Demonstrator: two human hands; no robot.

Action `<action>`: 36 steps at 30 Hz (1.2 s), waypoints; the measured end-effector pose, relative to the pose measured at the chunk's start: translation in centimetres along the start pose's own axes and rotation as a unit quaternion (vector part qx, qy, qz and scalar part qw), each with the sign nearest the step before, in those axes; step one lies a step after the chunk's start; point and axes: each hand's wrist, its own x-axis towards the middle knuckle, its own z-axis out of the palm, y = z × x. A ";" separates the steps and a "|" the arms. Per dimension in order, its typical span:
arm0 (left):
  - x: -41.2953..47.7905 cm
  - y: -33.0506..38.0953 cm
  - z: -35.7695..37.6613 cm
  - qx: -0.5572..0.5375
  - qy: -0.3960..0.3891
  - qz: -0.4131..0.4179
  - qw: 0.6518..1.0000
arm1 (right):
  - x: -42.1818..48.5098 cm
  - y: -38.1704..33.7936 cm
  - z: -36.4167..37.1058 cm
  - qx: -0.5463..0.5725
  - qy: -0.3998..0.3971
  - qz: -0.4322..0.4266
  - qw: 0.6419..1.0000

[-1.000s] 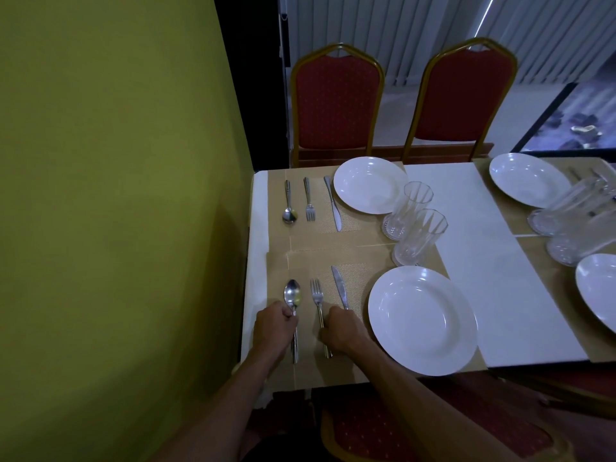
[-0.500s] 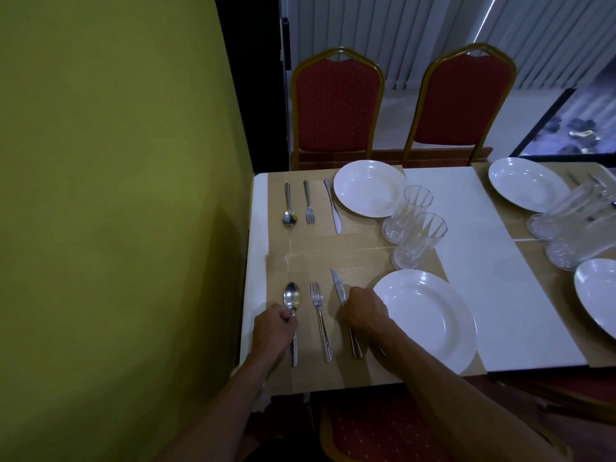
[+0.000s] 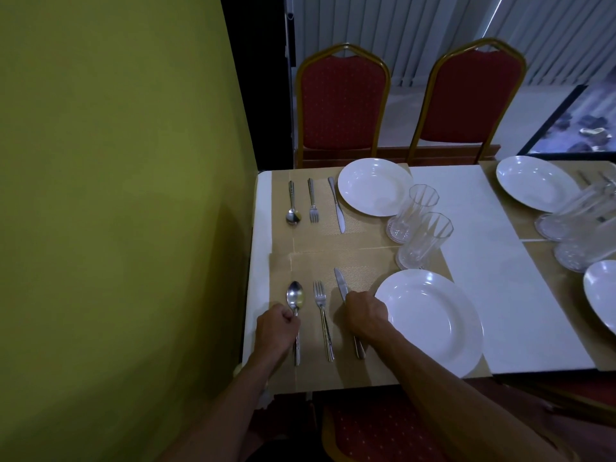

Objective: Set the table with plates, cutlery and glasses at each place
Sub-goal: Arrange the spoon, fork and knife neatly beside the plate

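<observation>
At the near place a spoon, a fork and a knife lie side by side on a tan placemat, left of a white plate. My left hand is closed on the spoon's handle. My right hand is closed over the middle of the knife, just beside the plate's rim. Two clear glasses stand between this plate and the far plate. The far place has its own spoon, fork and knife.
A green wall runs close along the table's left edge. Two red chairs stand at the far side, another chair is below me. More plates and glasses sit at the right. A white runner covers the middle.
My right hand moved from the fork to the knife, which now lies further right, nearer the plate. My left hand stayed on the spoon.
</observation>
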 end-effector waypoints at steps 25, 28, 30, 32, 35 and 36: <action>0.2 -0.1 0.3 -0.006 0.004 0.000 1.000 | 0.3 0.0 -0.3 0.032 -0.015 0.001 0.999; 0.2 -0.1 0.3 -0.009 0.004 0.001 1.000 | 0.4 0.1 -0.2 0.032 -0.023 0.001 0.999; 0.1 -0.1 0.3 -0.010 0.004 0.003 1.000 | 0.4 0.1 -0.1 0.030 -0.017 -0.001 0.999; 0.2 -0.1 0.3 -0.008 0.003 0.002 1.000 | 0.4 0.1 0.0 0.030 -0.016 -0.006 0.999; 0.2 -0.2 0.4 -0.004 0.002 0.000 1.000 | 0.4 0.1 0.0 0.030 -0.015 -0.006 0.999; 0.2 -0.2 0.4 -0.002 0.002 0.000 1.000 | 0.4 0.2 0.0 0.031 -0.014 -0.007 0.999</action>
